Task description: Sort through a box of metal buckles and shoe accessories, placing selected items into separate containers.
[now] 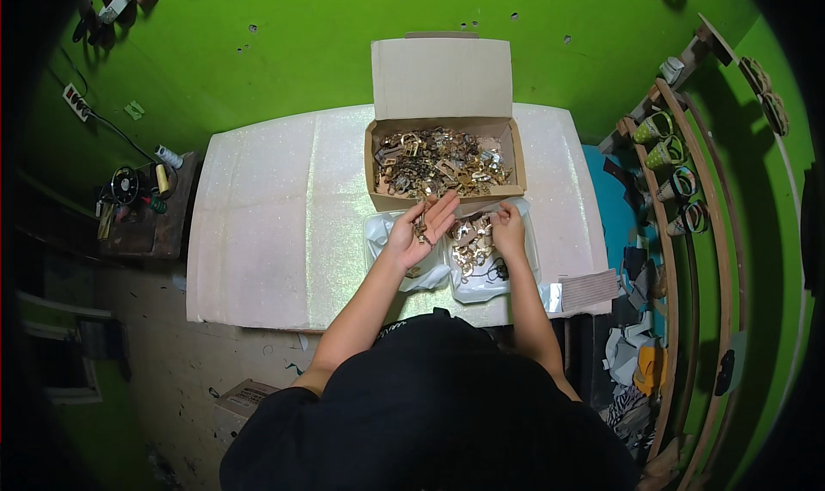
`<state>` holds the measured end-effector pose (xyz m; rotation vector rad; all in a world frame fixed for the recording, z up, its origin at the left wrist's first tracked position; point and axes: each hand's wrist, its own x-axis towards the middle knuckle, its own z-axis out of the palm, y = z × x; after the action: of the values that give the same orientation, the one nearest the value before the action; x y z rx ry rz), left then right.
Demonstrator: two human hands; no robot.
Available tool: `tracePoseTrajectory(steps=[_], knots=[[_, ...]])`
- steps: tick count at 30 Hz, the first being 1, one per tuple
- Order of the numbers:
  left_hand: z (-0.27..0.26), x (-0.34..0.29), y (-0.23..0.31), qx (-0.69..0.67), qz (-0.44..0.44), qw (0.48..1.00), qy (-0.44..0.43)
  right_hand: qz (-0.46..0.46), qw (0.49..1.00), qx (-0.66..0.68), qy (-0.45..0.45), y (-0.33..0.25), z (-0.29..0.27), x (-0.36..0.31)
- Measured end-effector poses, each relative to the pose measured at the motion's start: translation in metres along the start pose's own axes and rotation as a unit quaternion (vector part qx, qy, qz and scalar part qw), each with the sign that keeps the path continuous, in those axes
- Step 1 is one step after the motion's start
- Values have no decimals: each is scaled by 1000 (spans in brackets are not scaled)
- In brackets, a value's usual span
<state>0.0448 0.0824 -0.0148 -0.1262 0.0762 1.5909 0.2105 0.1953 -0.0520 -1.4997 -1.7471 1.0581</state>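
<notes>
My left hand point(418, 230) is palm up over the left white plastic-lined tray point(376, 248), its fingers stretched out. Several small brass-coloured metal fittings point(419, 233) lie in its palm, by the thumb. Above the right plastic-lined tray point(481, 297) my right hand point(509, 231) has its fingertips pinched together; what they hold, if anything, is too small to make out. Shiny gold metal fittings point(471, 252) and a dark stringy piece point(496, 273) lie in that tray. Just beyond both hands, an open cardboard box point(371, 174) holds a heap of mixed metal buckles and fittings point(443, 160).
A pale shimmering cloth covers the table point(258, 224). A ribbed grey-brown piece point(589, 291) lies at its right front corner. To the right stands a wooden rack point(687, 259) with patterned slippers point(666, 153) above scraps. A small side table point(146, 233) with spools is at left.
</notes>
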Motion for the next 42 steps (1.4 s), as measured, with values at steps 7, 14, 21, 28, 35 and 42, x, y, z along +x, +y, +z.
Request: tracePoseTrajectory(steps=[7,14,21,28,35,42], knots=[[0,0,1,53,17,998,6,-194,978,54,-59,-93,-3,-40],[2,4,-4,138,15,990,26,-184,962,-127,-156,-116,16,-53],[-1,6,-1,79,-13,997,-11,-130,978,-22,-161,-109,18,-43],[-3,9,-4,54,-4,998,-34,-100,975,141,-139,-87,24,-36],[-13,10,2,-7,-21,993,-116,-72,944,227,-228,-87,13,-32],[-7,2,5,23,6,998,-58,-57,929,264,-253,-89,8,-15]])
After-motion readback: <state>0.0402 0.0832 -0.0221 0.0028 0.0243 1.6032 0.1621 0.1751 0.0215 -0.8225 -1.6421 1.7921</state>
